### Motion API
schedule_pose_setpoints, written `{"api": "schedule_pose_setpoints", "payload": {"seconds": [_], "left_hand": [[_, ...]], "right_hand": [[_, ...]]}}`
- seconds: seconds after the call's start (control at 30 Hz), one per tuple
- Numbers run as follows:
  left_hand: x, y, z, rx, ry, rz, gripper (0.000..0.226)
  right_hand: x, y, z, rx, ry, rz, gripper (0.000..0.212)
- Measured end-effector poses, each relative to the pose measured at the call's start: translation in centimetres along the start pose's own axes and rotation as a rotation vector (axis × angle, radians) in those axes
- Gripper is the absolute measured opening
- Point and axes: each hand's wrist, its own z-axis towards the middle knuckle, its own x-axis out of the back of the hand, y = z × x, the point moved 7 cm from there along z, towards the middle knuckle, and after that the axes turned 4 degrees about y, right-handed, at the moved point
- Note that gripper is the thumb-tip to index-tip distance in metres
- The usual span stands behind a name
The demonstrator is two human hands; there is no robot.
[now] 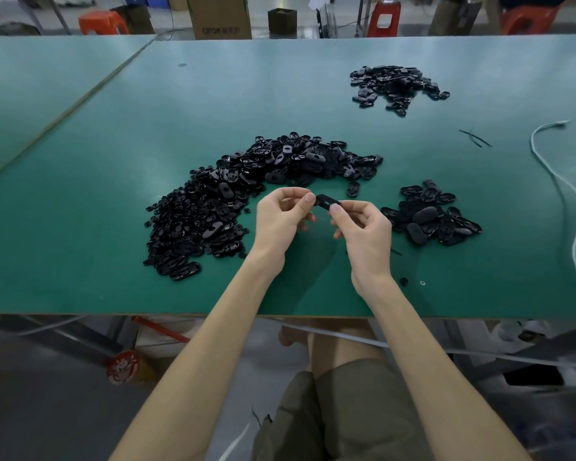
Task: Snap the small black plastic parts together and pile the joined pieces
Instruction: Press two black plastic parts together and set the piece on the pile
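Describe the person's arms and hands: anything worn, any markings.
The left arm and right arm are bare as far up as the picture shows, with no sleeves in sight. The left hand and right hand have no gloves, and no rings, watch or wristbands show. Nails are short. Below, olive-green shorts cover the lap.

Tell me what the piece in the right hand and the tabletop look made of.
The piece in the right hand: black moulded plastic, by the look, semi-gloss, with soft highlights. The tabletop: green mat or laminate, matte, only a diffuse sheen; which I cannot tell.
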Motion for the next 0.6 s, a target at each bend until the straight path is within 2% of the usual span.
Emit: {"api": "schedule_pose_setpoints", "payload": {"seconds": [0.2,0.6], "left_hand": [[-0.6,-0.23,-0.67,-0.126,0.043,0.096,0.008],[-0.53,0.02,-0.68,-0.192,0.065,0.06,0.009]], "right_hand": [[-0.04,-0.04,-0.04,-0.005,-0.009,0.009,0.007],[-0.09,-0.09,-0.05,0.002,-0.037,0.022,0.005]]}}
